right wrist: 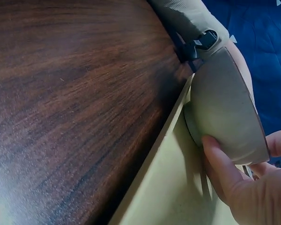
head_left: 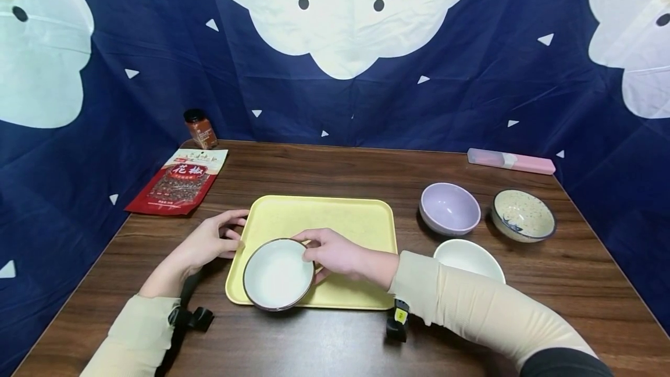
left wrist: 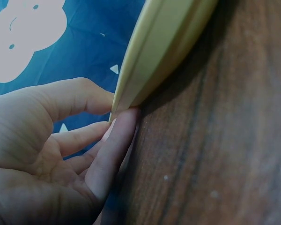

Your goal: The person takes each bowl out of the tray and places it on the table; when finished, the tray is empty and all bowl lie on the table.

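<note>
A white bowl with a dark brown rim (head_left: 279,275) is at the front left of the yellow tray (head_left: 335,208), its near side reaching past the tray's front edge. My right hand (head_left: 335,252) grips the bowl's right side, with fingers against its outer wall (right wrist: 227,108). Whether the bowl's foot touches the tray, I cannot tell. At the tray's left edge, my left hand (head_left: 211,240) pinches the rim between thumb and fingers, as the left wrist view shows (left wrist: 126,89).
To the right stand a lilac bowl (head_left: 450,208), a speckled bowl (head_left: 523,216) and a white bowl (head_left: 468,258), partly behind my right sleeve. A red spice packet (head_left: 180,182) and a black-lidded jar (head_left: 201,130) are at the back left. A pink case (head_left: 512,160) lies at the back right.
</note>
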A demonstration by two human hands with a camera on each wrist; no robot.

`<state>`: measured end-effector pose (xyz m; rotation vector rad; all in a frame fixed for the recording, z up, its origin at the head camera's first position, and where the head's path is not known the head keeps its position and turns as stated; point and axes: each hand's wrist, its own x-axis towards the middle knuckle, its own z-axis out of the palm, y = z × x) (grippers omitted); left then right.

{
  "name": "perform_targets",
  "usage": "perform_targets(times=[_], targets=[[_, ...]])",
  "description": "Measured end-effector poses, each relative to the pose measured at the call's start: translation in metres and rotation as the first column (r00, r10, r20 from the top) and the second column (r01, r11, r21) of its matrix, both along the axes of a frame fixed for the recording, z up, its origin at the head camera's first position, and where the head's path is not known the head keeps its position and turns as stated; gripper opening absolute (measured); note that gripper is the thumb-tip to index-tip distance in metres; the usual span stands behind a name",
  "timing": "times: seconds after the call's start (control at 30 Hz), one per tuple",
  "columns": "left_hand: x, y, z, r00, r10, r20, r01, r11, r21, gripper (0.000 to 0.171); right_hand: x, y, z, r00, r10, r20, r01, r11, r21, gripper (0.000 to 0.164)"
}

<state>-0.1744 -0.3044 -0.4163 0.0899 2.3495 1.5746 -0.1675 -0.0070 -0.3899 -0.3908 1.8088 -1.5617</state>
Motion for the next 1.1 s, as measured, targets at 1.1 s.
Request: perform_targets(times=[1.1], targets=[[0.000, 0.001, 0.001, 1.000, -0.002, 0.000, 0.003, 1.000, -0.007, 0.074, 0.009, 0.117, 0.056, 0.991, -0.133, 0.024, 0.135, 0.972, -0.190, 0.054]])
